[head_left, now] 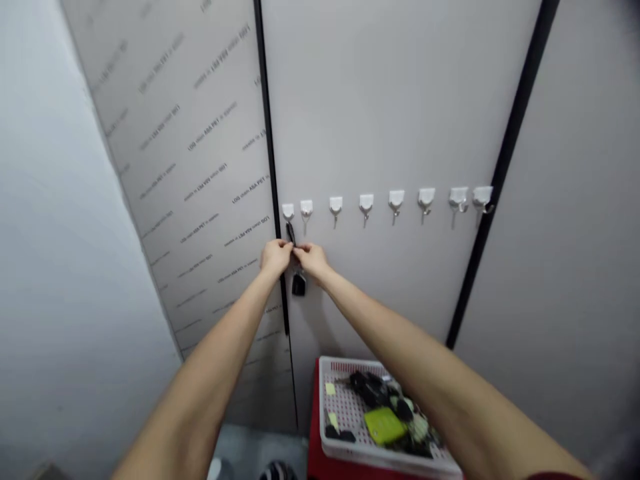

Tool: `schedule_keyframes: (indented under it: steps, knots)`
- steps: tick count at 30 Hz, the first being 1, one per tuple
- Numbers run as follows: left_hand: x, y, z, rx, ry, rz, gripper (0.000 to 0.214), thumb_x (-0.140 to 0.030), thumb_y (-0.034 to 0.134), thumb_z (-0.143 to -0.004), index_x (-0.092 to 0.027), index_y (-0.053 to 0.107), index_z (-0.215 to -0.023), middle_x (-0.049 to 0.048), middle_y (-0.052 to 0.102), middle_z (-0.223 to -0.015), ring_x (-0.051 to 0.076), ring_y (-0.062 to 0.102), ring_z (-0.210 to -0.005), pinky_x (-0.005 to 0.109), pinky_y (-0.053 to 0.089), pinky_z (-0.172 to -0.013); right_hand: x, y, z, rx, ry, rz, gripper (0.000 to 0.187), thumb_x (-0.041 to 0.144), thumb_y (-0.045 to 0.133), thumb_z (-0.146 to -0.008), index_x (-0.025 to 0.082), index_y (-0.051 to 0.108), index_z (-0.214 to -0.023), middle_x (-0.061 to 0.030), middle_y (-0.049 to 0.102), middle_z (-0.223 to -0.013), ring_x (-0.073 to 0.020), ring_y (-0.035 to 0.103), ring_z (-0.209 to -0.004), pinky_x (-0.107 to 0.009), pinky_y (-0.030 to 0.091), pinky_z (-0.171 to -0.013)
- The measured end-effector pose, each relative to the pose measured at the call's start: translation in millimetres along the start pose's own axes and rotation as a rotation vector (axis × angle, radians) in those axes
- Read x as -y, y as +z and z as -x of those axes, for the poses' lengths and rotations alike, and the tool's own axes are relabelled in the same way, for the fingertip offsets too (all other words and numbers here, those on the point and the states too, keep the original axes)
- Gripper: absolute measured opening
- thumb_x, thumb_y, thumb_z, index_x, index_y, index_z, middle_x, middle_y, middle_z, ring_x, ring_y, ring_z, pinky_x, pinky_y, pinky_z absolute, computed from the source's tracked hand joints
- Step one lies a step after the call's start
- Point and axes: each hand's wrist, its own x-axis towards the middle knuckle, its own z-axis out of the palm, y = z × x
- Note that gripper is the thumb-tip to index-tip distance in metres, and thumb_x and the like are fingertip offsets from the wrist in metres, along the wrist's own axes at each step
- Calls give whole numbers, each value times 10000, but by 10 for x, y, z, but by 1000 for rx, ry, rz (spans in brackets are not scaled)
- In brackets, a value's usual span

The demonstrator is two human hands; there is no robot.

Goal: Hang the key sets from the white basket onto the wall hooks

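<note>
A dark strap (291, 233) hangs just under the leftmost white wall hook (288, 211); its lower end runs down between my hands. My left hand (276, 257) pinches it from the left, thumb and fingertips together. From the right, my right hand (312, 259) is closed on it too, the fingertips nearly meeting those of the left. Below the hands dangles a small black tag or fob (299, 285), which looks joined to the strap. What exactly lies between the fingertips is mostly hidden.
Several more white hooks (367, 203) run in a row to the right along the grey panel. Below stands a white plastic basket (345, 451) on a red surface (314, 427), holding a lime-green item (385, 425) and dark tangled things (370, 388). A black strip (271, 147) edges the panel.
</note>
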Motion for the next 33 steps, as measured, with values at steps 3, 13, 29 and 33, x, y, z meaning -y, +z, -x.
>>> schedule_keyframes:
  steps: [3,13,29,33]
  knots:
    - [168,60,299,-35,42,58,243,-212,465,-620,-106,510,-834,43,540,-730,89,453,-615,218,334,-612,-93,-259,203,12,-67,181,176,188,480,-579,127,543,-732,0,546,-692,-66,458,-630,-206,344,-649]
    - [970,724,1925,599,-74,116,187,-124,489,-563,-147,544,-740,31,547,-674,120,478,-607,247,366,-616,-1104,-1569,1527,287,179,640,133,180,517,-542,148,597,-644,-27,588,-590,-126,488,-531,-244,350,-541]
    - [1127,1186,2220,829,13,-132,212,-58,419,-518,-170,550,-641,17,544,-663,136,468,-651,220,331,-601,-1443,-1670,1878,220,123,866,214,170,400,-615,188,582,-726,-32,588,-756,-151,495,-745,-256,328,-691]
    - [1113,1204,2200,822,-111,53,158,-49,387,-502,-158,501,-511,-20,496,-547,109,443,-587,207,330,-579,-1493,-1744,1917,-54,221,450,189,198,369,-614,170,548,-665,-7,551,-612,-122,481,-595,-231,351,-571]
